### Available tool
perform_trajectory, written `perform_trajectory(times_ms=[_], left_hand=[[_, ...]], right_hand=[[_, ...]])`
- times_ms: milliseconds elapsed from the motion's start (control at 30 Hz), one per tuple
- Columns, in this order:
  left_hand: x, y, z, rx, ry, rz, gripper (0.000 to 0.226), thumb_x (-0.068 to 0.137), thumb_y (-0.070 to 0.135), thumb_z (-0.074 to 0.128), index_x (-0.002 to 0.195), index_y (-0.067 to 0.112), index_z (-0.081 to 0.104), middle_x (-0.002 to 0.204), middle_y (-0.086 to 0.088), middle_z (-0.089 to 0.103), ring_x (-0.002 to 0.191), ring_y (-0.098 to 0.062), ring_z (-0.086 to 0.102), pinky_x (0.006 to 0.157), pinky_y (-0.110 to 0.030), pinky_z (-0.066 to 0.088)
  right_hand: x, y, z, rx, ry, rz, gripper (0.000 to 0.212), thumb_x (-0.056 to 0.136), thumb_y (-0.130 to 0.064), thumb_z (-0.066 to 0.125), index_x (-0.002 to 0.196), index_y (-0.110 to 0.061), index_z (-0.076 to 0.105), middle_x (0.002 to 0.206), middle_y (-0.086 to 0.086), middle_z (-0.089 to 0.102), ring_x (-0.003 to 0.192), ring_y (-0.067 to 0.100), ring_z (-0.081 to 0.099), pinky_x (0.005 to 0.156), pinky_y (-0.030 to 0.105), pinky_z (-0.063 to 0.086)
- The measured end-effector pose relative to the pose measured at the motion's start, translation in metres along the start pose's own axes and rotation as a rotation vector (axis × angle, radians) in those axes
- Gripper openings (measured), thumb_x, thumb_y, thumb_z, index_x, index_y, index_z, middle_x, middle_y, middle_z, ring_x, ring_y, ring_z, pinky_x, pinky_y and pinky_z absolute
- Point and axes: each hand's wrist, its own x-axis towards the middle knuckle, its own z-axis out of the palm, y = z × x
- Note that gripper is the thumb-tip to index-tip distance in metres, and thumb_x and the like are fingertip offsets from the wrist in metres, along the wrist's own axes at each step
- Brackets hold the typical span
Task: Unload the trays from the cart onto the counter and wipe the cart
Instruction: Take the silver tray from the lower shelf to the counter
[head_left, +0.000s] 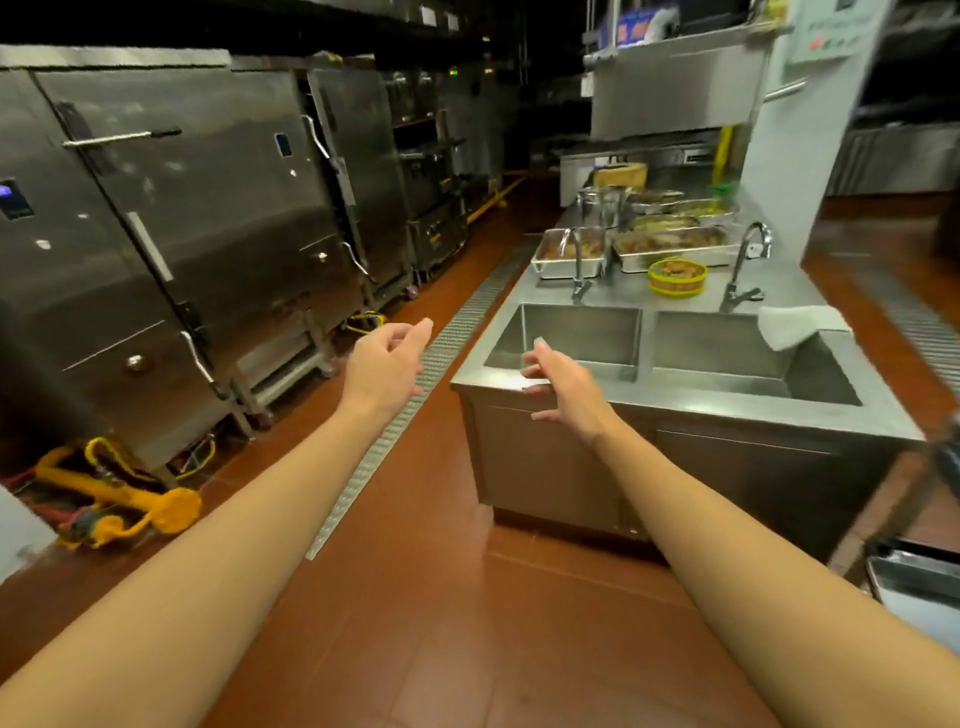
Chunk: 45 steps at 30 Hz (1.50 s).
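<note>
Both my arms reach forward over the red floor. My left hand (387, 366) is open, fingers apart, holding nothing, left of the steel counter (675, 415). My right hand (569, 387) is open too, hovering at the counter's near left corner beside the left sink basin (571, 335). Several steel trays of food stand on the far part of the counter, among them one (569, 254) and a larger one (675, 249). A white cloth (797, 325) hangs over the right basin's edge. Part of a steel tray or cart (914, 582) shows at the bottom right edge.
Tall steel ovens (197, 249) line the left wall. A floor drain grate (415, 410) runs along the aisle. Yellow hoses (119, 493) lie at the lower left. Two taps (748, 265) and a yellow basket (677, 278) stand behind the basins.
</note>
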Motion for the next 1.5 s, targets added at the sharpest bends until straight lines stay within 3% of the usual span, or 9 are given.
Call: perform_trajectory(times_ms=[167,367,467,600,767,867,1133,1500], left_hand=[[0.061,0.006,0.097,-0.104,-0.226,0.056,0.037,0.101,0.052,0.055,0.12,0.023,0.066,0.105,0.003,0.069,0.094,-0.014,0.069,0.071,-0.031,0.063],[0.114,0.035,0.219,-0.213,-0.574,0.105,0.035,0.098,0.051,0.059,0.114,0.021,0.068,0.106,-0.002,0.07,0.094,-0.02,0.07,0.078,-0.046,0.065],[0.119,0.058,0.274,-0.252,-0.742,0.16,0.038,0.096,0.052,0.061,0.113,0.019,0.069,0.103,-0.004,0.071,0.09,-0.021,0.069,0.074,-0.046,0.064],[0.094,0.083,0.345,-0.287,-0.943,0.219,0.034,0.098,0.05,0.059,0.112,0.02,0.068,0.104,-0.002,0.069,0.091,-0.019,0.069,0.074,-0.041,0.064],[0.013,0.104,0.416,-0.28,-1.207,0.298,0.028,0.102,0.05,0.054,0.113,0.026,0.063,0.108,0.002,0.067,0.101,-0.02,0.067,0.085,-0.043,0.063],[-0.03,0.12,0.45,-0.291,-1.347,0.329,0.035,0.1,0.054,0.055,0.118,0.025,0.065,0.109,0.001,0.069,0.103,-0.021,0.068,0.085,-0.043,0.063],[-0.114,0.183,0.503,-0.347,-1.524,0.379,0.032,0.1,0.054,0.056,0.114,0.027,0.066,0.109,0.001,0.069,0.102,-0.018,0.069,0.086,-0.041,0.064],[-0.149,0.241,0.557,-0.453,-1.642,0.426,0.032,0.102,0.051,0.056,0.119,0.025,0.062,0.107,0.006,0.067,0.101,-0.016,0.068,0.084,-0.038,0.063]], right_hand=[[0.022,0.01,-0.075,-0.02,0.253,0.052,0.051,0.107,-0.054,0.037,0.133,-0.016,0.06,0.122,0.002,0.059,0.116,0.024,0.061,0.099,0.051,0.052],[0.017,0.023,-0.157,-0.071,0.635,0.061,0.056,0.105,-0.061,0.036,0.137,-0.02,0.058,0.129,0.001,0.061,0.118,0.019,0.061,0.099,0.045,0.054],[-0.002,0.028,-0.183,-0.096,0.792,0.09,0.057,0.104,-0.064,0.034,0.139,-0.025,0.055,0.133,-0.001,0.059,0.12,0.019,0.06,0.101,0.045,0.054],[-0.047,0.036,-0.203,-0.054,1.002,0.165,0.07,0.094,-0.074,0.039,0.142,-0.025,0.054,0.139,0.003,0.059,0.125,0.024,0.058,0.105,0.051,0.051],[-0.13,0.047,-0.231,-0.014,1.274,0.247,0.056,0.106,-0.057,0.037,0.139,-0.017,0.056,0.133,0.006,0.058,0.123,0.026,0.059,0.105,0.052,0.05],[-0.175,0.053,-0.246,-0.009,1.412,0.287,0.053,0.106,-0.057,0.038,0.134,-0.017,0.059,0.131,0.006,0.059,0.123,0.028,0.059,0.095,0.045,0.052],[-0.239,0.043,-0.285,-0.026,1.65,0.259,0.052,0.106,-0.055,0.037,0.132,-0.017,0.06,0.133,0.008,0.059,0.12,0.026,0.061,0.102,0.051,0.05],[-0.262,0.017,-0.327,-0.154,1.801,0.277,0.059,0.105,-0.061,0.034,0.143,-0.019,0.053,0.139,0.003,0.057,0.123,0.02,0.058,0.105,0.051,0.051]])
